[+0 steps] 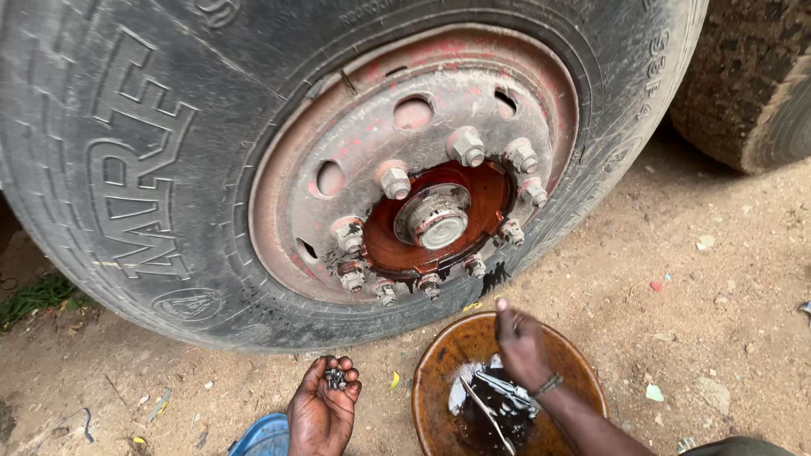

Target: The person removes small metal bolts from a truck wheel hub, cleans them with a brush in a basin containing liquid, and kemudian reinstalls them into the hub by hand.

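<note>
- Sandy, littered ground (726, 321) runs under a big truck tyre (127, 169), whose worn rim (338, 135) carries a ring of lug nuts (466, 145) around a rusty red hub (435, 218).
- At 6 o'clock of the hub sits a round brown bowl (448, 355); dark oily liquid and pale metal parts (507, 393) lie in its bottom.
- Right hand (522, 344) hangs over the bowl's upper rim at 12 o'clock, fingers curled narrow, pinching something too small to tell.
- Left hand (323, 409), at 9 o'clock of the bowl, is cupped palm up, holding small dark bolts (335, 378).
- A blue container edge (266, 437) shows just beside that hand at 7 o'clock.
- Open dirt lies at 3 o'clock of the bowl; the tyre's lower edge stands close above both hands.
</note>
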